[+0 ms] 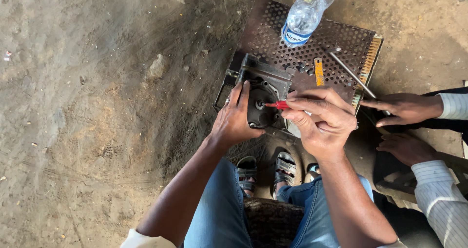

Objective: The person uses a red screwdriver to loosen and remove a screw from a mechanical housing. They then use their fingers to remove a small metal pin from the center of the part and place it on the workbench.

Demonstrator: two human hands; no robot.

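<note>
Right hand [319, 121] pinches red screwdriver [278, 104] — tip in black housing [261, 106] | left hand [236, 119] clamped on housing, steadying | fastening underway — housing not yet freed.

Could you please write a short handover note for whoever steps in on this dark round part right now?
Left hand: gripping the dark round metal part from its left side, steadying it on the perforated metal plate.
Right hand: holding a red-handled screwdriver, tip at the centre of the part.
Nearby on the plate: a clear plastic water bottle, a yellow-handled tool and a thin metal rod. Another person's hands rest at the plate's right edge.
Done: part positioned and braced, screwdriver engaged.
Left: the work at the centre looks unfinished; how far the fastener has turned cannot be told.
</note>
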